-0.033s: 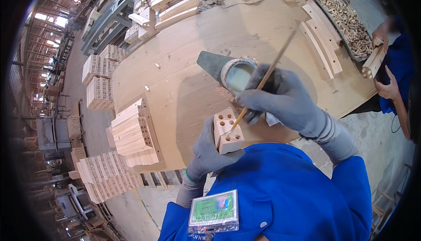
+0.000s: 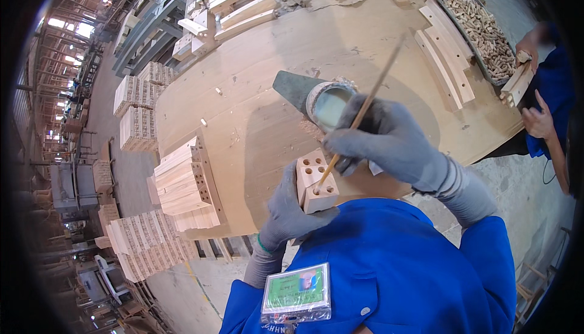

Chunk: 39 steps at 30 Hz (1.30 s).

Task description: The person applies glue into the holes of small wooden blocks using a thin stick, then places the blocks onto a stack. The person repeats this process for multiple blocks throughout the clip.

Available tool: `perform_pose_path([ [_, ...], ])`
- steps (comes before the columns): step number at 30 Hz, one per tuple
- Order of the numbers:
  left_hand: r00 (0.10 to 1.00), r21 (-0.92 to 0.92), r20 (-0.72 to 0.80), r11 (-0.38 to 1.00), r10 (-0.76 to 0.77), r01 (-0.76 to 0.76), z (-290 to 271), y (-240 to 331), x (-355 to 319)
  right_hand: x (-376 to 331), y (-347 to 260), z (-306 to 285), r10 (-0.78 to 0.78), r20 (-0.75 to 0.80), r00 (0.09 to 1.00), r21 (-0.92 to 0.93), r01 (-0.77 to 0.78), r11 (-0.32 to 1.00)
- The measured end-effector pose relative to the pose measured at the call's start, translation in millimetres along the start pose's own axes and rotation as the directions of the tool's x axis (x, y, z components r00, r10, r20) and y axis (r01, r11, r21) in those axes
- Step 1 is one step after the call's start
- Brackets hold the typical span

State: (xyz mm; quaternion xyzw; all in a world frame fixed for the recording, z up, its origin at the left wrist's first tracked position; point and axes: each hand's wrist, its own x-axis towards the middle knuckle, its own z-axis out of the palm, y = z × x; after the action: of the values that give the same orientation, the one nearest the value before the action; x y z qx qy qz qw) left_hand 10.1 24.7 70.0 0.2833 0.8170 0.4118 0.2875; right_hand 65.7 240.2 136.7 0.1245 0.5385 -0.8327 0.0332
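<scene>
In a grey glove, my left hand [image 2: 291,209] is wrapped round a bundle of wooden pieces [image 2: 320,199] held upright near my chest. Their end faces turn up and show several round drilled holes. My right hand [image 2: 389,139], also gloved, pinches a thin wooden stick [image 2: 365,107]. The stick's lower tip rests at one of the holes, and its upper end points away to the far right. Just beyond my hands stands a round container [image 2: 331,107] of pale, milky liquid, its rim crusted; the right fingers partly cover it.
Stacked wooden pieces [image 2: 185,182] lie on the table's left, with more stacks beyond that edge. Curved slats [image 2: 439,69] and a tray of dowels [image 2: 480,33] sit at the right. There a co-worker's hand [image 2: 539,118] is beside wooden pieces. Loose parts [image 2: 246,14] cover the far end.
My right hand and the stick have shifted slightly, with the tip moving a little left between holes. The co-worker's lower hand has also moved slightly. My left hand keeps its hold.
</scene>
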Motion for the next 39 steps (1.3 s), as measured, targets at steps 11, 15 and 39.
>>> perform_pose_path([
  [11,0.999,-0.054,0.014,0.998,0.034,-0.033,2.0,1.1,1.3,-7.9,-2.9,2.4,-0.047,0.125,0.991,-0.196,0.071,0.978],
  [15,0.999,-0.024,0.035,0.999,0.038,-0.037,2.0,0.8,1.0,-5.6,-3.7,3.5,-0.054,0.137,0.989,-0.129,0.072,0.989],
  [39,0.531,0.654,-0.092,0.453,0.843,-0.606,-57.8,35.8,-3.4,0.0,-6.4,8.8,-0.279,0.112,0.954,0.082,0.271,0.959],
])
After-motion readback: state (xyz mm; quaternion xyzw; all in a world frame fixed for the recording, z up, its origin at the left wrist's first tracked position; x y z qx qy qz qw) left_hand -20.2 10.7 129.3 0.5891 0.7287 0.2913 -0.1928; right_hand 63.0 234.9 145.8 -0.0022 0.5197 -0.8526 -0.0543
